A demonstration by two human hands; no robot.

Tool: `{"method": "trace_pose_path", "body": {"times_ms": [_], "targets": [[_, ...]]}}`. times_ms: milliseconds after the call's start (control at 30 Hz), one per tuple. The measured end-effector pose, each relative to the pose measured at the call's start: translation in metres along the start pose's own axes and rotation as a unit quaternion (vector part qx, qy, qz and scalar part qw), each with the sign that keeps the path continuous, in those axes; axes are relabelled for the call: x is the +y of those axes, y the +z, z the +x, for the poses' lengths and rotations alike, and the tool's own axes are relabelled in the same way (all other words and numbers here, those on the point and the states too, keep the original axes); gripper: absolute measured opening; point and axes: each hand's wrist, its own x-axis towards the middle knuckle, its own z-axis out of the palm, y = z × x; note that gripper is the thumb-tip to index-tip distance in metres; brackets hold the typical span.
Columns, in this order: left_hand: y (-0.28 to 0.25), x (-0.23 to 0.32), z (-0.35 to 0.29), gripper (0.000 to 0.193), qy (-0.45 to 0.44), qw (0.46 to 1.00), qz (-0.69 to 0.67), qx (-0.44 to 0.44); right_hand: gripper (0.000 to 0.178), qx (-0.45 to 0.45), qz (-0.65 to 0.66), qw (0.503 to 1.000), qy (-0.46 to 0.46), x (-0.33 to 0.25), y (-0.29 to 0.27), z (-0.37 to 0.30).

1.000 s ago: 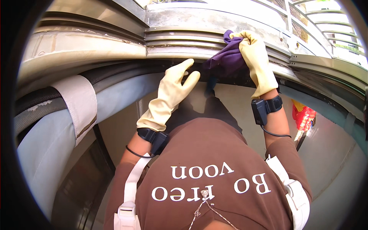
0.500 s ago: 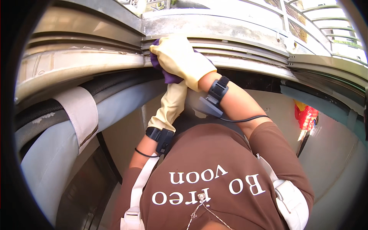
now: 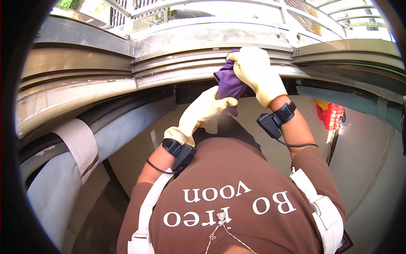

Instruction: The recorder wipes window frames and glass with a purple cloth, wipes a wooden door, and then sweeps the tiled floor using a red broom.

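Observation:
A purple cloth [image 3: 229, 86] is bunched between my two hands at the inner edge of a metal window track [image 3: 182, 62]. My right hand [image 3: 256, 72], in a cream rubber glove, is closed round the cloth's upper part, over the track's grooves. Lower and to the left, my left hand [image 3: 206, 109], gloved alike, pinches the cloth's lower part; its thumb crosses the fabric and a loose end hangs below. The fingers behind the cloth are hidden.
Sliding frame sections flank the track at left [image 3: 80, 63] and right [image 3: 347, 53]. White railings [image 3: 211, 9] stand outside. A padded blue-grey bar with a pale strap [image 3: 78, 144] curves along the left. A red and yellow bundle [image 3: 330, 115] hangs at right.
Both hands and the purple cloth have moved right along the track. My hands, crossed close together before, are now farther apart, with more of the cloth showing between them.

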Motion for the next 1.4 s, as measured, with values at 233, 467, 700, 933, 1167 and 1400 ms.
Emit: {"method": "trace_pose_path", "body": {"times_ms": [233, 467, 700, 933, 1167, 1400], "targets": [[0.026, 0.053, 0.009, 0.043, -0.061, 0.985, 0.158, -0.027, 0.028, 0.115, 0.071, 0.983, 0.121, 0.028, -0.031, -0.013], [0.038, 0.028, 0.032, 0.043, -0.009, 0.999, 0.001, 0.031, 0.018, 0.020, -0.145, 0.987, 0.060, 0.005, -0.034, 0.003], [0.035, 0.039, 0.005, 0.049, -0.043, 0.985, -0.026, 0.168, 0.018, 0.008, 0.074, 0.996, -0.039, -0.014, -0.009, 0.048], [0.035, 0.059, 0.019, 0.043, -0.027, 0.991, 0.116, 0.068, 0.029, 0.027, -0.371, 0.924, -0.083, 0.047, -0.047, -0.039], [0.043, 0.077, 0.031, 0.033, -0.125, 0.969, 0.212, -0.013, 0.021, -0.035, -0.444, 0.895, -0.014, 0.022, -0.064, -0.028], [0.023, 0.053, 0.015, 0.040, -0.143, 0.972, 0.174, 0.062, 0.020, -0.011, -0.023, 1.000, 0.015, 0.000, -0.045, -0.013]]}}
